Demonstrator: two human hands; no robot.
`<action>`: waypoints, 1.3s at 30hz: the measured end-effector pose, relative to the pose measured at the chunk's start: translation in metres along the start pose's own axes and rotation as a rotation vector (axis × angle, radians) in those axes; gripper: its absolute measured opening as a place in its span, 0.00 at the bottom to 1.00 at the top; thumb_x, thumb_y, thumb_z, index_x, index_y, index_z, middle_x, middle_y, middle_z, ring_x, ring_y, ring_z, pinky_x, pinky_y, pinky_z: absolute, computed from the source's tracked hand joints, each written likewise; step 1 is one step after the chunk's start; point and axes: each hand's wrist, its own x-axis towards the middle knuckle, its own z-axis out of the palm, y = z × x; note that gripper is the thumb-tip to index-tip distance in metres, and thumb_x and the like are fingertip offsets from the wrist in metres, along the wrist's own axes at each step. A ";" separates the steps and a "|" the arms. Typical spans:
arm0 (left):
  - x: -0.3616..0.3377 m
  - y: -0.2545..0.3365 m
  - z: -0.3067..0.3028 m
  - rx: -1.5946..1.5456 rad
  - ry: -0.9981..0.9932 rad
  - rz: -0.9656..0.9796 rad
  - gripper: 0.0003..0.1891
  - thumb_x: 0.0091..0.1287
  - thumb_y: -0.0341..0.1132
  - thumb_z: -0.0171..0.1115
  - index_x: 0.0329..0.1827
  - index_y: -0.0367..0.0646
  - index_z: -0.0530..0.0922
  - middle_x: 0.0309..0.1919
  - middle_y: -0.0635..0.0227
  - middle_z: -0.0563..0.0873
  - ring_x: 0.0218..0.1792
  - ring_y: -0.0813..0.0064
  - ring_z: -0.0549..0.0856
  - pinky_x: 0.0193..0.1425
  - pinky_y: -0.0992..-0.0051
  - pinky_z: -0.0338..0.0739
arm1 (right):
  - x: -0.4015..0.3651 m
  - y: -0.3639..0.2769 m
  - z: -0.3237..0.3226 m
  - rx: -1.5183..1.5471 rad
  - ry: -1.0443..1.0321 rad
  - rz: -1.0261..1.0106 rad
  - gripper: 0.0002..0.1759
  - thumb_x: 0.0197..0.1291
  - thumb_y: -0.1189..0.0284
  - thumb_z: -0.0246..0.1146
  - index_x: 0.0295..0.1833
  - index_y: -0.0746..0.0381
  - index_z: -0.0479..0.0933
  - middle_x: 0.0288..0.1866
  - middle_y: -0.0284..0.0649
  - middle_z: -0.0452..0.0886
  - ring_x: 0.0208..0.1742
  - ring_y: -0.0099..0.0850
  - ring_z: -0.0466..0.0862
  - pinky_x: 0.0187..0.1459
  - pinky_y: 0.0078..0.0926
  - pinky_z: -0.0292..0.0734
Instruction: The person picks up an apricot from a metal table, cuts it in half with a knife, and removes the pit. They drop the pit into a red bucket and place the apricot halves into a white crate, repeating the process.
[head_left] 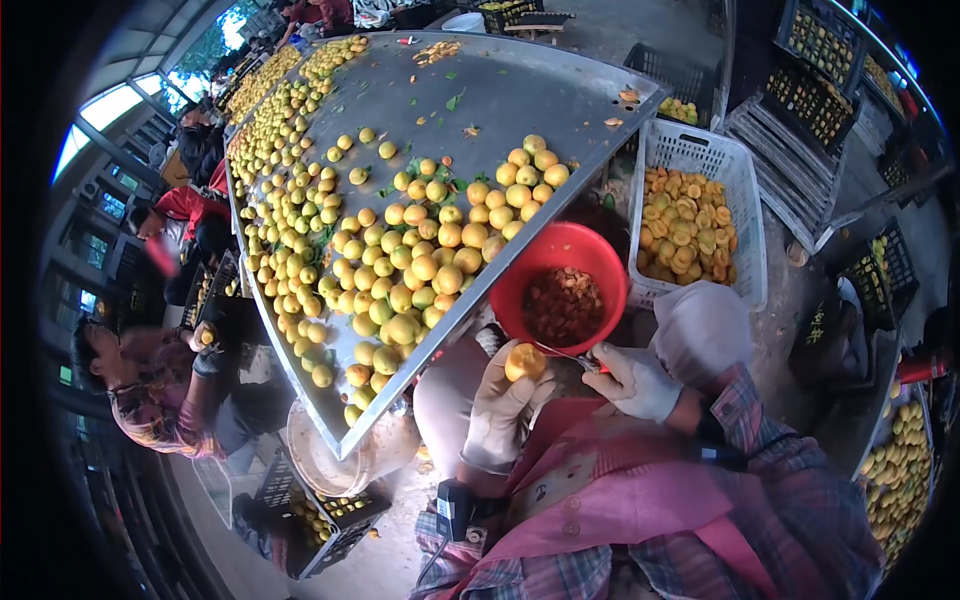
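Daylight glares white through windows point(112, 104) at upper left; the bench point(540, 90) gleams dully; strong wide-angle distortion bends the dark, slightly blurred edges.

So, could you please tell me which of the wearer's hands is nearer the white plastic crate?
Right: the right hand is below and left of the white plastic crate in view; the left hand, holding a yellow fruit, is farther left.

No text legible. Dark object point(832, 340) at right, near white crate point(752, 215): yellow marks point(816, 322) on side, perhaps written characters, too small and warped to read. Black left-wrist device point(455, 512): pale label point(445, 508), content unreadable. Dark right-wrist band point(728, 457): small pale patch point(709, 454), likewise unreadable at this size.
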 end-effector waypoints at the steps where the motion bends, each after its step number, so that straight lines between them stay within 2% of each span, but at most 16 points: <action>1: 0.001 -0.001 -0.001 0.005 0.002 -0.003 0.29 0.65 0.32 0.67 0.67 0.42 0.66 0.54 0.63 0.80 0.51 0.70 0.84 0.57 0.73 0.82 | 0.001 0.000 0.002 -0.013 0.015 -0.075 0.14 0.58 0.71 0.67 0.46 0.64 0.72 0.35 0.47 0.79 0.34 0.47 0.81 0.34 0.37 0.75; 6: 0.004 -0.004 0.002 0.152 -0.017 0.074 0.31 0.60 0.37 0.73 0.62 0.37 0.69 0.50 0.61 0.81 0.47 0.71 0.84 0.55 0.73 0.82 | 0.006 -0.004 0.011 0.000 -0.058 -0.115 0.13 0.58 0.71 0.66 0.44 0.63 0.72 0.31 0.47 0.77 0.32 0.48 0.80 0.32 0.40 0.74; 13: 0.004 -0.010 0.006 0.218 0.009 0.089 0.31 0.58 0.39 0.75 0.59 0.35 0.70 0.49 0.61 0.81 0.48 0.68 0.84 0.55 0.71 0.82 | 0.013 -0.008 0.007 0.025 -0.107 -0.143 0.12 0.58 0.69 0.65 0.40 0.62 0.70 0.27 0.47 0.74 0.29 0.48 0.78 0.31 0.41 0.72; 16: 0.005 -0.009 0.005 0.290 0.021 0.072 0.32 0.57 0.39 0.75 0.59 0.34 0.69 0.48 0.59 0.82 0.47 0.66 0.85 0.55 0.70 0.83 | 0.015 -0.010 0.007 -0.036 -0.091 -0.158 0.12 0.58 0.68 0.65 0.42 0.62 0.71 0.27 0.46 0.75 0.28 0.47 0.78 0.31 0.42 0.72; 18: 0.005 -0.010 0.003 0.333 0.025 0.126 0.31 0.58 0.38 0.75 0.59 0.32 0.69 0.46 0.58 0.82 0.46 0.64 0.86 0.54 0.68 0.83 | 0.014 -0.008 0.008 -0.048 -0.068 -0.171 0.13 0.58 0.67 0.65 0.43 0.62 0.72 0.28 0.46 0.76 0.28 0.47 0.79 0.31 0.43 0.72; 20: 0.007 -0.009 -0.004 0.328 -0.006 0.102 0.30 0.59 0.37 0.74 0.58 0.32 0.69 0.45 0.57 0.83 0.46 0.64 0.86 0.54 0.68 0.84 | 0.012 -0.004 0.012 -0.061 -0.049 -0.186 0.14 0.58 0.66 0.65 0.45 0.62 0.72 0.28 0.45 0.76 0.28 0.46 0.79 0.31 0.43 0.72; 22: 0.006 -0.009 -0.004 0.320 -0.034 0.079 0.29 0.60 0.36 0.73 0.58 0.32 0.69 0.44 0.57 0.83 0.45 0.63 0.86 0.54 0.67 0.84 | 0.008 0.001 0.016 -0.168 -0.098 -0.204 0.19 0.58 0.63 0.63 0.50 0.64 0.73 0.37 0.44 0.79 0.34 0.42 0.81 0.37 0.40 0.75; 25: 0.002 -0.011 -0.002 0.285 0.022 0.107 0.27 0.61 0.34 0.72 0.57 0.32 0.70 0.45 0.58 0.83 0.46 0.66 0.85 0.55 0.69 0.82 | 0.007 0.001 0.017 -0.202 -0.114 -0.192 0.20 0.57 0.65 0.64 0.51 0.64 0.73 0.37 0.44 0.79 0.33 0.41 0.81 0.36 0.40 0.75; 27: 0.004 -0.011 -0.005 0.329 -0.047 0.203 0.26 0.60 0.31 0.73 0.57 0.33 0.70 0.46 0.60 0.83 0.47 0.69 0.85 0.57 0.72 0.80 | 0.003 0.001 0.016 -0.165 -0.098 -0.176 0.19 0.57 0.65 0.63 0.51 0.64 0.73 0.37 0.44 0.79 0.33 0.41 0.81 0.35 0.40 0.75; 30: 0.002 -0.013 0.001 0.374 -0.030 0.216 0.25 0.59 0.28 0.73 0.57 0.34 0.71 0.47 0.62 0.83 0.47 0.72 0.84 0.58 0.74 0.79 | 0.005 -0.003 0.015 -0.157 -0.087 -0.160 0.18 0.57 0.65 0.63 0.49 0.63 0.72 0.36 0.43 0.78 0.32 0.41 0.81 0.35 0.40 0.75; 33: 0.002 -0.017 0.002 0.349 -0.009 0.191 0.25 0.59 0.26 0.72 0.57 0.34 0.71 0.48 0.61 0.83 0.48 0.72 0.84 0.57 0.74 0.79 | 0.012 -0.009 0.009 -0.197 -0.104 -0.159 0.17 0.57 0.65 0.63 0.48 0.62 0.72 0.35 0.42 0.77 0.32 0.41 0.81 0.34 0.40 0.74; 39: 0.001 -0.014 -0.007 0.316 -0.040 0.181 0.26 0.59 0.27 0.73 0.58 0.34 0.70 0.50 0.60 0.82 0.50 0.70 0.83 0.59 0.71 0.79 | 0.009 -0.005 0.012 -0.267 -0.078 -0.186 0.17 0.57 0.64 0.63 0.48 0.61 0.72 0.36 0.41 0.77 0.32 0.38 0.80 0.35 0.39 0.74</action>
